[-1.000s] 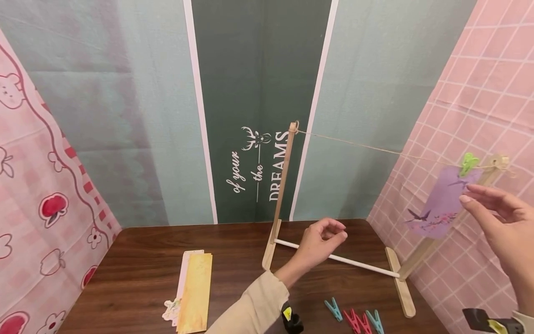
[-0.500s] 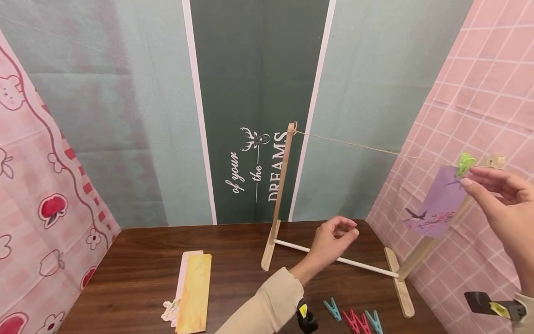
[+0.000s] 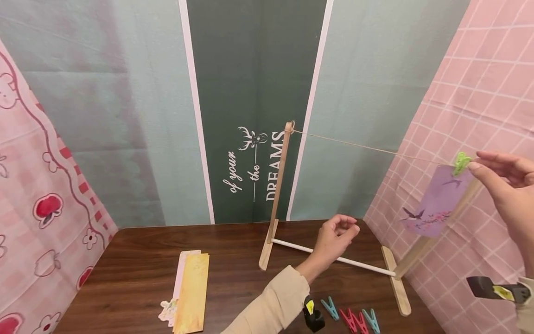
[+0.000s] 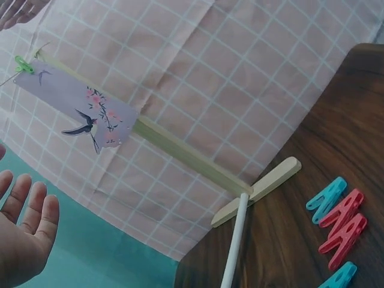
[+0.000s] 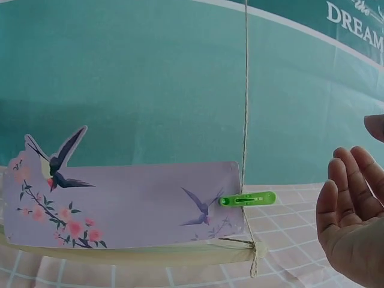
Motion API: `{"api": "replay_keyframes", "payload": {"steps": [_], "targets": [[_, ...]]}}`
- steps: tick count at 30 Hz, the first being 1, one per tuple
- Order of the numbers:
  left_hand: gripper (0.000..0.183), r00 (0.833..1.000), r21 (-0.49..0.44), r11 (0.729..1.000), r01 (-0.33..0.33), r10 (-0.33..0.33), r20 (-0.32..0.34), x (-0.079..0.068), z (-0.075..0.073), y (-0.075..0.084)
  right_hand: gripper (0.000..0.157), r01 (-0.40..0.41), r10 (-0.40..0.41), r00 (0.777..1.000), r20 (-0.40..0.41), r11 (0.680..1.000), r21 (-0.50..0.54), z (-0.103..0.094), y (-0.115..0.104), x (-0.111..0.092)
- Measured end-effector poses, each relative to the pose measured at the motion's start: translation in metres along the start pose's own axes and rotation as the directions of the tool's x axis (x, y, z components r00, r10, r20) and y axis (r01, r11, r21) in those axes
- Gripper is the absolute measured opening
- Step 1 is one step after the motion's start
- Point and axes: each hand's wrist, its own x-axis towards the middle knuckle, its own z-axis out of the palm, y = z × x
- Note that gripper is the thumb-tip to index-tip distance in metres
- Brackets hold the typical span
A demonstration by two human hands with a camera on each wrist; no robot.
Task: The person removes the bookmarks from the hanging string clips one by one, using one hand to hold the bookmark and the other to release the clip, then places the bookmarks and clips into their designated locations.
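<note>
A purple card [image 5: 138, 204] with swallows and pink blossoms hangs from a string [image 3: 354, 143], held by a green clothespin [image 5: 249, 198]. The string runs between the two posts of a wooden stand [image 3: 281, 171]. My right hand [image 3: 506, 178] is raised just to the right of the clothespin, thumb and fingers parted. In the right wrist view a gap shows between those fingers and the clothespin, with nothing held. Over the stand's white crossbar [image 3: 367, 266] hovers my left hand [image 3: 333, 239], its fingers loosely bent around nothing.
Several blue and red clothespins [image 3: 330, 308] lie on the dark wooden table [image 3: 125, 278] near its front. To the left lies a yellow paper strip [image 3: 192, 292] partly over a pink card [image 3: 182, 271]. A pink tiled cloth [image 3: 492, 106] stands close at the right.
My right hand has risen from beside the card to the clothespin's height. The left hand has drifted a little to the right. The card still hangs from the string.
</note>
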Motion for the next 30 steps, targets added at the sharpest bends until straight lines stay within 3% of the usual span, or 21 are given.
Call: {"api": "replay_keyframes", "payload": {"steps": [4,8,12,16,24,30], "targets": [[0.016,1.0,-0.051,0.998,0.025,-0.025,-0.01,0.002,0.005,-0.002,0.028,-0.009,0.006,1.0,0.023,0.99,0.139,0.0,-0.002,0.006],[0.016,0.999,-0.076,0.996,0.037,-0.038,-0.02,0.004,0.012,-0.005,0.024,-0.038,0.03,0.999,0.028,0.935,0.351,-0.001,-0.003,0.012],[0.017,0.997,-0.132,0.989,0.063,-0.069,-0.046,0.006,0.02,-0.01,0.022,-0.032,0.01,0.999,0.053,0.898,0.439,-0.003,-0.001,0.016],[0.017,0.993,-0.208,0.976,0.07,-0.089,-0.083,0.008,0.029,-0.016,0.022,-0.023,-0.009,0.997,0.072,0.903,0.429,-0.005,0.001,0.018],[0.018,0.99,-0.299,0.954,-0.007,-0.035,-0.137,0.012,0.042,-0.024,0.022,-0.046,0.009,0.995,0.103,0.928,0.369,-0.009,0.006,0.023],[0.023,0.994,-0.305,0.952,0.025,-0.055,-0.09,0.011,0.048,-0.029,0.024,-0.069,0.022,0.989,0.144,0.943,0.325,-0.012,0.008,0.024]]}}
